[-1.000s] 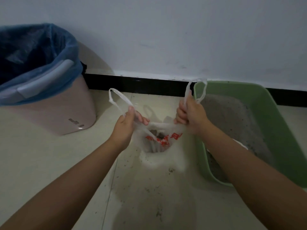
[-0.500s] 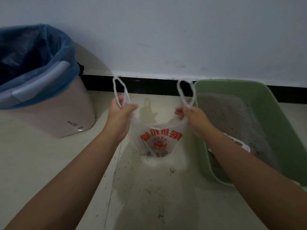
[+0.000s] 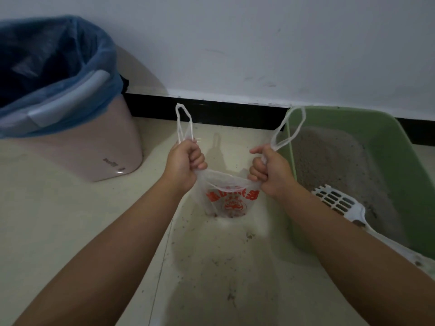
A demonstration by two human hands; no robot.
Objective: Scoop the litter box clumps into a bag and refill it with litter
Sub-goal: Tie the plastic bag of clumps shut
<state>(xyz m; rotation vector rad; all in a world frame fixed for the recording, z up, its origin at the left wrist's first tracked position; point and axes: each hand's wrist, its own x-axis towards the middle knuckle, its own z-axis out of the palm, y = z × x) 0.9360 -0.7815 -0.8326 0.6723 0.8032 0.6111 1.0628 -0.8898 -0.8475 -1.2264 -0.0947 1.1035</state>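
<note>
A thin clear plastic bag (image 3: 231,201) with red print hangs between my hands, its bottom resting on the floor with dark clumps inside. My left hand (image 3: 184,164) grips the bag's left handle, whose loop sticks up above the fist. My right hand (image 3: 270,170) grips the right handle, its loop leaning toward the green litter box (image 3: 386,147). Grey litter (image 3: 329,161) fills the box. A white slotted scoop (image 3: 339,203) lies in it near the front edge, beside my right forearm.
A pink bin (image 3: 77,151) lined with a blue bag (image 3: 58,67) stands at the left against the white wall. A black baseboard (image 3: 211,109) runs along the wall. Spilled litter grains dot the pale tiled floor (image 3: 223,278) in front of the bag.
Both hands have closed tighter round the handles and drawn them apart and up, stretching the bag's mouth; the printed side now faces me. The handle loops stand higher.
</note>
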